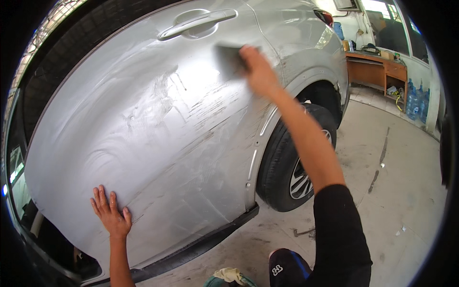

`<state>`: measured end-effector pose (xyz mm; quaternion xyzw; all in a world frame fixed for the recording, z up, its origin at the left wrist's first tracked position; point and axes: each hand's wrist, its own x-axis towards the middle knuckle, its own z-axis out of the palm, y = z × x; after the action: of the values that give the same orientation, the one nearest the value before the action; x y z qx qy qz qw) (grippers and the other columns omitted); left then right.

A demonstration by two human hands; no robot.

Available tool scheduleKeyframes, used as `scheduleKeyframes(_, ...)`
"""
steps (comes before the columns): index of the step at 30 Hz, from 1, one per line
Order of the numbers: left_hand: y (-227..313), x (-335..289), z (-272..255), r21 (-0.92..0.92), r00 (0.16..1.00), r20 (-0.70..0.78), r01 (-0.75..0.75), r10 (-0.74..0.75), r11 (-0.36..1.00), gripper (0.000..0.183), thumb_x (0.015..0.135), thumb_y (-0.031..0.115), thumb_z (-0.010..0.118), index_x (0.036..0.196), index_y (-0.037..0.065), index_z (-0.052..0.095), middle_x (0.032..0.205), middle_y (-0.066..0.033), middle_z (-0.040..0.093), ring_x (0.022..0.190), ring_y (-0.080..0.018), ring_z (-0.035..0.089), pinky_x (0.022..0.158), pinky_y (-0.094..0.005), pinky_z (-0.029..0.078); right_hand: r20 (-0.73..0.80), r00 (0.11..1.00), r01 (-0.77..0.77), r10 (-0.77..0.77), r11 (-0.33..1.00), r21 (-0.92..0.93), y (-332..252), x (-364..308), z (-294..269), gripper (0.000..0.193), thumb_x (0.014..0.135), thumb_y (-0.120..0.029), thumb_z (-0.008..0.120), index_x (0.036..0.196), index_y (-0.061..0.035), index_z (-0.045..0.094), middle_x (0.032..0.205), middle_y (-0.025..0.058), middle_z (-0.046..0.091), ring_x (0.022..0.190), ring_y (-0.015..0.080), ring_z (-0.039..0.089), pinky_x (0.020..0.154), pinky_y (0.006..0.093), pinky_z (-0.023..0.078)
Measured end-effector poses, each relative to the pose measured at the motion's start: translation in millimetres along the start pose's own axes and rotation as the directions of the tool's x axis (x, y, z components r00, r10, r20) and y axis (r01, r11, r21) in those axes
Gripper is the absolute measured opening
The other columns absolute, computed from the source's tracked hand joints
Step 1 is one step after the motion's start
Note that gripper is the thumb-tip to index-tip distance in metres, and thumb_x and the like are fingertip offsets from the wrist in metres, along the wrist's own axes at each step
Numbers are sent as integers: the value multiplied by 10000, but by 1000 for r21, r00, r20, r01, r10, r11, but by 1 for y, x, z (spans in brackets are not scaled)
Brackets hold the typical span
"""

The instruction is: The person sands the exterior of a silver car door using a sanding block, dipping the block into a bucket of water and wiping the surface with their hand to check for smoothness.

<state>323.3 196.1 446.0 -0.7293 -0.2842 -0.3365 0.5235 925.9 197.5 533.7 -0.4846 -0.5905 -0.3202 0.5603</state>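
Note:
A silver car door point(158, 158) fills the middle of the head view, with dull wet smears and dark scratch lines running across its panel. My left hand point(112, 217) lies flat on the lower left of this panel, fingers spread. Higher up, below and right of the door handle point(198, 24), my right hand point(259, 71) grips a dark grey sheet point(229, 58) that looks like sandpaper. Motion blurs the sheet and the fingertips, so I cannot tell whether it touches the metal.
Right of the door is the rear wheel point(275, 167) under a bare wheel arch. A bucket point(217, 281) with a pale cloth point(228, 274) over it stands below me, by my knee point(288, 268). Farther off are a wooden desk point(368, 71) and several blue water bottles point(417, 103).

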Motion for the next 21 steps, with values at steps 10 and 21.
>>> scheduleKeyframes(10, -6, -6, -5, -7, 1000, 1, 13, -13, 1000, 583, 890, 253, 476, 1453, 111, 421, 1563, -243, 332, 1463, -447, 276, 1187, -598, 149, 35, 984, 179, -176, 975, -129, -22, -7, 21, 637, 887, -99, 577, 1487, -21, 378, 1552, 151, 380, 1445, 311, 346, 1203, 437, 253)
scheduleKeyframes(21, -7, -9, -7, 4, 1000, 5, 17, -17, 1000, 572, 915, 270, 461, 1460, 101, 417, 1559, -247, 339, 1458, -447, 289, 1185, -598, 149, -12, 978, 208, -210, 972, -106, -23, -1, 16, 632, 831, -114, 680, 1406, 20, 454, 1474, 211, 457, 1392, 373, 400, 1185, 436, 290)
